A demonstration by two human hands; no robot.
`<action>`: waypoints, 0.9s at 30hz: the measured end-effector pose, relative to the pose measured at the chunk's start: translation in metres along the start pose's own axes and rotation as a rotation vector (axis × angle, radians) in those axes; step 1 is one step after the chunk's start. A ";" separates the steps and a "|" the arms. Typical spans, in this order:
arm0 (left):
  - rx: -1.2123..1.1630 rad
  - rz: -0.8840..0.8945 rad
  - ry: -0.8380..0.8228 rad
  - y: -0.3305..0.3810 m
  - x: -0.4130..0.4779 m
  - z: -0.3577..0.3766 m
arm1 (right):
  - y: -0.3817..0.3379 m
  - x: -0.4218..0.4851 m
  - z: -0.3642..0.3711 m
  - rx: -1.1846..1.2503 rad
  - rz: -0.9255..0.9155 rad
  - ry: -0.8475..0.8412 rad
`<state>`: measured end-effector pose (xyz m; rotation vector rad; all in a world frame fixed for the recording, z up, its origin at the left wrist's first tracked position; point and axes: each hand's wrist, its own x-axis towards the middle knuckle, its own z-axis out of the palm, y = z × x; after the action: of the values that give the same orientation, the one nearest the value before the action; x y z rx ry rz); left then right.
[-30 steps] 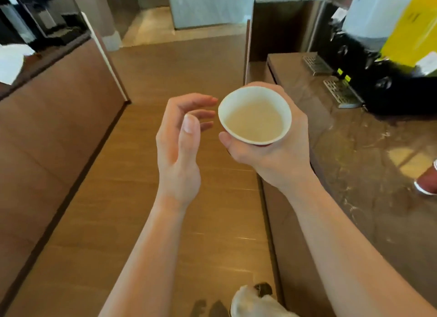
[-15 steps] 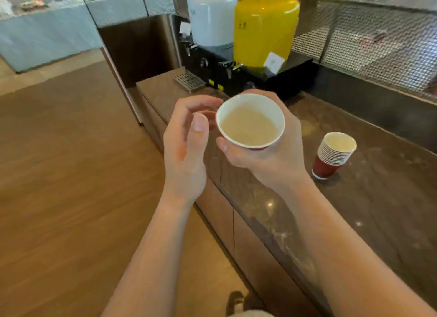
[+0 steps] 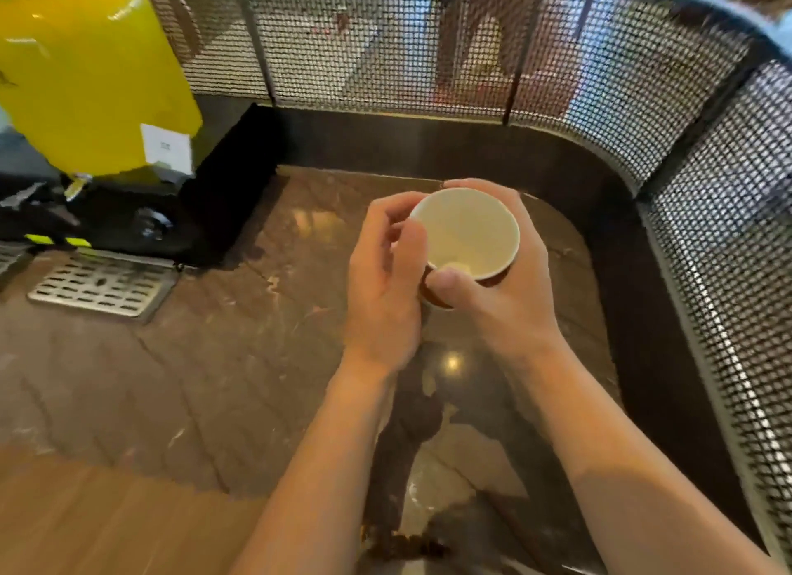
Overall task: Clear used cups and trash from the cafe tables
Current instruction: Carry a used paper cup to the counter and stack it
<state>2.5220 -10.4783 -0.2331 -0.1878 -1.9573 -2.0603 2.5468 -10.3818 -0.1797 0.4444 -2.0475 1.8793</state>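
**Head view: one cup in hand, not yet disposed of**

- 10 o'clock: yellow drink dispenser [image 3: 85,73] on a black base [image 3: 205,206]. Metal drip tray [image 3: 103,285] at 9 o'clock, on the stone counter [image 3: 214,381].
- Left hand [image 3: 381,291], just left of centre: fingers loosely curled, thumb lying along the 9 o'clock side of the cup. Cannot tell whether it grips or only touches.
- Paper cup [image 3: 467,231], at centre, held upright above the counter and not set down. White inside, red-brown outside. No drink visible in it, only a small pale bit at the bottom.
- Right hand [image 3: 510,300]: wrapped round the cup, thumb on the near wall, fingers curled round the far side. This hand carries the weight.
- 12 through 3 o'clock: mesh screen [image 3: 428,47] curving behind the counter.

Progress, as a judgement: one used cup is collected, but its drop-off is still pending. No bin, tub or cafe table shows here, so how much remains to clear cannot be judged.
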 end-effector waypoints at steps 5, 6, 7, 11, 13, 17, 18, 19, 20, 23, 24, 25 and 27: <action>-0.060 0.019 -0.153 0.022 0.015 0.027 | 0.034 0.010 -0.022 -0.075 0.074 0.166; -0.065 -0.022 -0.197 0.012 0.018 0.033 | 0.038 0.011 -0.023 -0.080 0.068 0.191; -0.056 -0.043 -0.180 0.004 0.019 0.040 | 0.043 0.011 -0.026 -0.079 0.064 0.200; -0.088 -0.139 -0.194 -0.022 0.012 0.057 | 0.072 0.002 -0.035 -0.050 0.175 0.204; -0.062 -0.165 -0.169 -0.039 0.015 0.064 | 0.094 -0.001 -0.040 -0.025 0.215 0.219; -0.020 -0.212 -0.152 -0.074 0.016 0.072 | 0.139 -0.002 -0.046 -0.061 0.299 0.241; -0.003 -0.235 -0.155 -0.084 0.015 0.072 | 0.149 -0.005 -0.046 -0.069 0.329 0.247; 0.021 -0.246 -0.161 -0.093 0.015 0.072 | 0.159 -0.007 -0.045 -0.080 0.350 0.256; 0.045 -0.247 -0.162 -0.102 0.014 0.072 | 0.167 -0.010 -0.044 -0.087 0.370 0.259; 0.118 -0.266 -0.148 -0.121 0.013 0.070 | 0.188 -0.015 -0.042 -0.116 0.408 0.266; 0.124 -0.276 -0.150 -0.127 0.012 0.069 | 0.193 -0.016 -0.042 -0.114 0.427 0.260; 0.132 -0.283 -0.154 -0.132 0.012 0.068 | 0.198 -0.017 -0.041 -0.122 0.441 0.257; 0.143 -0.295 -0.172 -0.141 0.010 0.067 | 0.207 -0.020 -0.040 -0.128 0.461 0.256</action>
<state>2.4637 -10.4084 -0.3600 -0.0481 -2.3506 -2.1273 2.4750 -10.3242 -0.3703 -0.3149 -2.2025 1.9014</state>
